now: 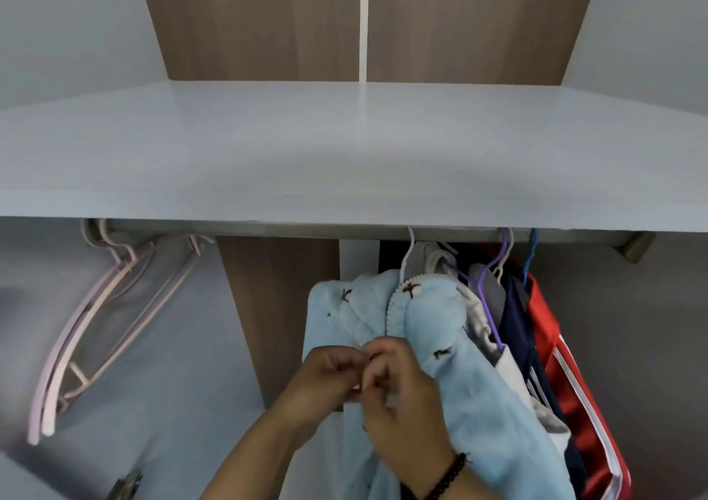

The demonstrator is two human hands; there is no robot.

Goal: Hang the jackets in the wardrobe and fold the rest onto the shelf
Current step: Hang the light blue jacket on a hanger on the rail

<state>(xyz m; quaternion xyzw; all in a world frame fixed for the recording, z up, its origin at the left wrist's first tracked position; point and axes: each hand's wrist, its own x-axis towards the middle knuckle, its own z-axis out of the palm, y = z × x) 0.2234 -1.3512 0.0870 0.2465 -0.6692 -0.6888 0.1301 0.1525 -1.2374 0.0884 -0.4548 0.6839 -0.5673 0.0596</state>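
Up left of your fingers, empty pink hangers (95,331) dangle from the rail under the shelf (344,154). Your left hand (325,377) and right hand (402,396) meet, fingers curled, pinching the light blue jacket (440,331) front at its closure. It hangs on a white hanger (408,254); right of your fingers hang a navy garment (517,331) and a red jacket (555,346).

A pale grey shelf (344,147) spans the wardrobe, lit softly and evenly. Behind it stand brown wood-grain back panels (260,20) split by a thin white strip (364,20). Pale grey side walls (57,20) flank them; another brown panel (279,308) runs below.
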